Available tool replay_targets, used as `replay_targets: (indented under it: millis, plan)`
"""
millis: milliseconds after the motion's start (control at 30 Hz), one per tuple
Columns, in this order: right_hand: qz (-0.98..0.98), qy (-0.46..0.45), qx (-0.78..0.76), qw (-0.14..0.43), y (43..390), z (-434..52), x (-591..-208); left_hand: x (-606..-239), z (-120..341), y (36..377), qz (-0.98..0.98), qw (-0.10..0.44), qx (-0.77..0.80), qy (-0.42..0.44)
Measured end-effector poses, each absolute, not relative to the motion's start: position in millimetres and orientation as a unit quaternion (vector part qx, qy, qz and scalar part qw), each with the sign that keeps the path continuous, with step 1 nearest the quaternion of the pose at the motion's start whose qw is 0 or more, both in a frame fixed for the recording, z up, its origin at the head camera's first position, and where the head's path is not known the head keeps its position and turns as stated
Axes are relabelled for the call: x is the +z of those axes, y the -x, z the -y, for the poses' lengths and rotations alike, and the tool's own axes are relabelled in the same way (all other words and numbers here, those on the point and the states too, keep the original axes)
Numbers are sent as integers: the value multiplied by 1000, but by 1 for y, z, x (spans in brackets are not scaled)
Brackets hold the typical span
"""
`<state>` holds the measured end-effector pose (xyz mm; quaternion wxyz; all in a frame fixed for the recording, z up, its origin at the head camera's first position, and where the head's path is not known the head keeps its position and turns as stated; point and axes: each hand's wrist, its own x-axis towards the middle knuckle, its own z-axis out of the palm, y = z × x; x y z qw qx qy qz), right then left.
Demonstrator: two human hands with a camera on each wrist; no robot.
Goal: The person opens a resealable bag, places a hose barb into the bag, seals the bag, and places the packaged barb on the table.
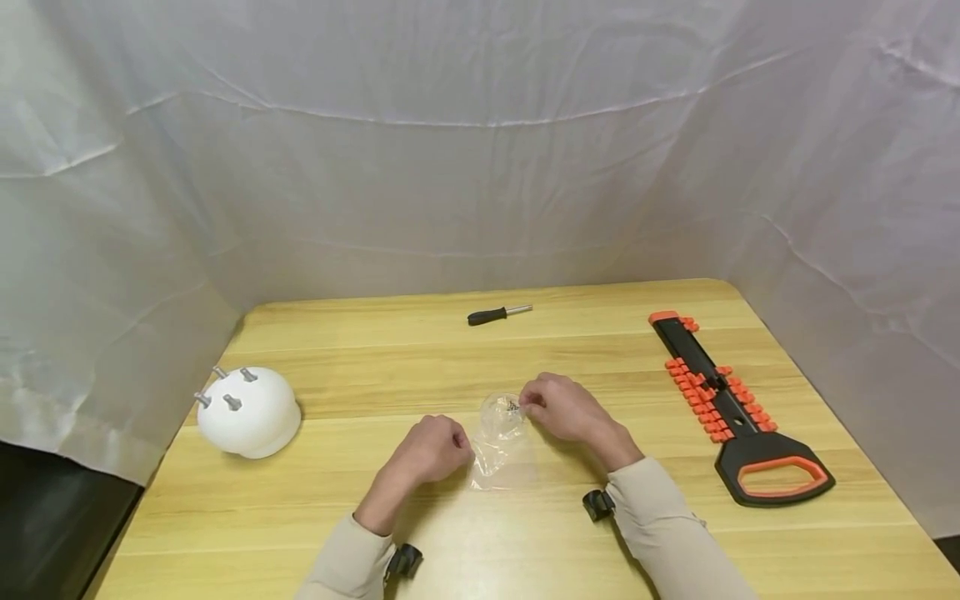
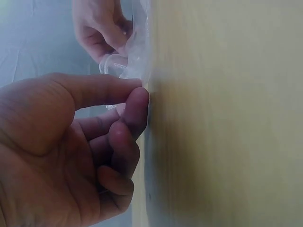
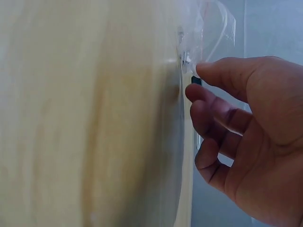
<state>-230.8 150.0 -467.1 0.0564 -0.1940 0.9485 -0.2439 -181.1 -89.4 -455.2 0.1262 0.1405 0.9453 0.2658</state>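
Note:
A clear plastic bag (image 1: 501, 458) lies on the table between the hands, its far part rounded. Several small dark pieces (image 1: 513, 407), too small to identify, show at that far part. My left hand (image 1: 433, 448) pinches the bag's left edge between thumb and forefinger, as the left wrist view (image 2: 61, 146) shows from the palm side. At the bag's far right is my right hand (image 1: 566, 408), its fingers loosely bent beside the small pieces. In the right wrist view, a narrow gap parts its thumb (image 3: 225, 73) from its forefinger, and the thumb tip is against or close to the clear plastic.
Beyond the bag lies a black-handled screwdriver (image 1: 487, 317). A white rounded object (image 1: 251, 417) with several grey pegs stands at the left. On the right lies a long black tool (image 1: 772, 446) with orange clips and a looped handle. Pale fabric walls (image 1: 487, 183) enclose the table.

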Motion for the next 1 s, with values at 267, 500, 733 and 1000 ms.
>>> replay_targets:
  millis: [267,500,733,1000]
  plan:
    - [-933,218,-284,37,235,-156,-466,-457,88,182,-945,116,269,-143]
    - [-918,224,-326,6,234,-162,-462,-458,87,180,-936,107,307,-136]
    - [-883,259,-388,-50,234,-168,-452,-457,85,183,-925,106,339,-137]
    - [-864,280,-407,-97,230,-168,-442,-460,82,185,-918,99,348,-164]
